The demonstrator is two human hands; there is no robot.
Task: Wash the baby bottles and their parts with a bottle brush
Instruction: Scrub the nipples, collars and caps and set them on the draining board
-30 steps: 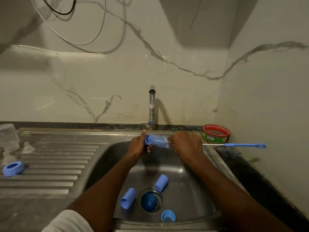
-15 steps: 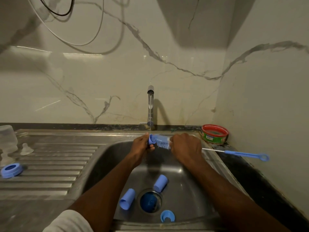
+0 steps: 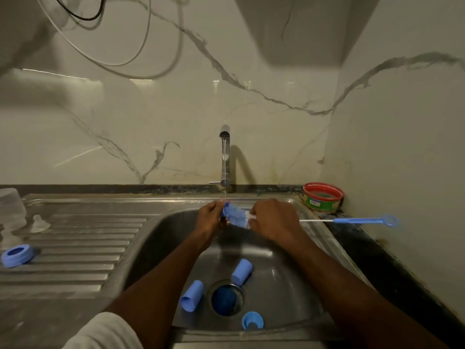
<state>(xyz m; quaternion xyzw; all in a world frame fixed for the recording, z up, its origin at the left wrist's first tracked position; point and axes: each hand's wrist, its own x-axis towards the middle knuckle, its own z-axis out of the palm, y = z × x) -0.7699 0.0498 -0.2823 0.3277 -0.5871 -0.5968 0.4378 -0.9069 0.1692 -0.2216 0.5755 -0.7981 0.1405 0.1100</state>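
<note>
While a thin stream runs from the tap (image 3: pixel 224 157), both hands meet above the sink (image 3: pixel 289 280) basin. Left hand (image 3: pixel 210 217) pinches the tip of the bottle brush (image 3: pixel 236 217); right hand (image 3: pixel 273 220) is curled round the brush at the base of its blue bristles, handle pointing right over the counter. In the basin: two blue caps (image 3: pixel 191 295) (image 3: pixel 242 271) lying on their sides beside the drain, one blue ring (image 3: pixel 252 320) nearer. On the drainboard, left: another blue ring (image 3: pixel 17 255), clear teat (image 3: pixel 38 222), clear bottle (image 3: pixel 11 205).
</note>
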